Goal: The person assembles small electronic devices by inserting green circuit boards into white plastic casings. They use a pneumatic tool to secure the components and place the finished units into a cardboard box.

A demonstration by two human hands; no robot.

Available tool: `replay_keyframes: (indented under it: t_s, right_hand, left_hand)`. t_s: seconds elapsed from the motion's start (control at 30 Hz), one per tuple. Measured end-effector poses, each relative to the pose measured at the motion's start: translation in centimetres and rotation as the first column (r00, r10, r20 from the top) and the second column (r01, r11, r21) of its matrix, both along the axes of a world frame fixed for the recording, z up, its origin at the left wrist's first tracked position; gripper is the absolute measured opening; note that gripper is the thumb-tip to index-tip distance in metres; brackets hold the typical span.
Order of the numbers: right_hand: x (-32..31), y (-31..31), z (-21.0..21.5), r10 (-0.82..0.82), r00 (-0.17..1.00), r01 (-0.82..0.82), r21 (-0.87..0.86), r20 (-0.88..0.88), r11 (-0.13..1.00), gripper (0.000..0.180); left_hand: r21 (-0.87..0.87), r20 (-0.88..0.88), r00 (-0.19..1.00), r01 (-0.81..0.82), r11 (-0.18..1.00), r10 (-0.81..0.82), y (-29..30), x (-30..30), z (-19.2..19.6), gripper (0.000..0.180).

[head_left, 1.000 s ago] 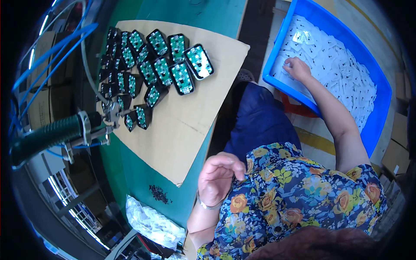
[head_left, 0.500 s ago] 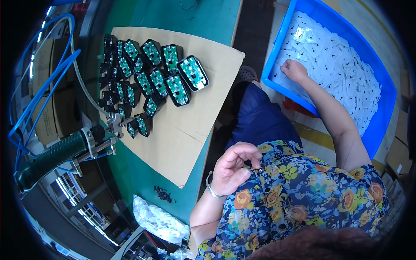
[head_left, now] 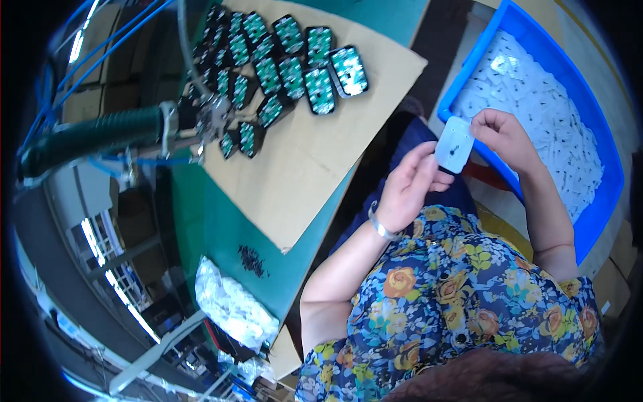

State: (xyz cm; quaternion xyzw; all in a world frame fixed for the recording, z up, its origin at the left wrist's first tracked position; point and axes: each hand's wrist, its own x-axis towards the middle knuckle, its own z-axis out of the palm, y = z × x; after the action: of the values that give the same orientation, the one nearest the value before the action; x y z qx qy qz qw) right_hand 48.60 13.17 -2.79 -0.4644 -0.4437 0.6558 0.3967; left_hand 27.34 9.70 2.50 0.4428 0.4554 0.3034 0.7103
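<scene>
Between my hands is a thin, white plastic plate with rounded corners and a small dark mark on it. My left hand pinches its lower left side, fingers closed on the edge. At the upper right corner, my right hand has its thumb and curled fingers on the plate too. Just beyond the right forearm, a blue bin is heaped with similar white plates. Whether my left fingers hold anything small beneath the plate is hidden.
Black housings with green circuit boards stand in a cluster on a cardboard sheet over the green table. A green-handled tool with blue hoses hangs at left. Small dark parts lie near a clear plastic bag.
My right hand has come back from the bin with a white plate. My left hand has moved up and forward to meet it, and the view has shifted.
</scene>
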Motion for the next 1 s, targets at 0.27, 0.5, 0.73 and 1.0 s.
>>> replay_keyframes:
  t_s: [0.27,0.5,0.73,1.0]
  right_hand:
    - [-4.7,-2.3,0.8,-0.029,0.947,0.088,0.172,-0.321,0.981,0.06]
    - [-11.4,-5.3,0.1,-0.273,0.87,0.491,0.672,-0.411,0.554,0.074]
    - [-16.6,-4.9,4.0,-0.17,0.789,0.529,0.512,-0.59,0.677,0.05]
    - [-18.9,-2.2,7.2,-0.16,0.366,0.176,-0.101,-0.917,0.979,0.048]
  left_hand:
    - [-0.301,0.216,0.957,-0.124,0.946,0.194,-1.4,-1.0,1.9,0.027]
    - [-0.339,0.34,0.883,-0.207,0.918,0.325,-3.8,0.6,2.0,0.026]
    - [-0.07,0.277,0.922,-0.262,0.963,0.271,-5.2,-3.1,4.3,0.027]
    - [0.605,-0.344,0.905,0.011,0.796,0.249,-6.9,-8.9,8.8,0.026]
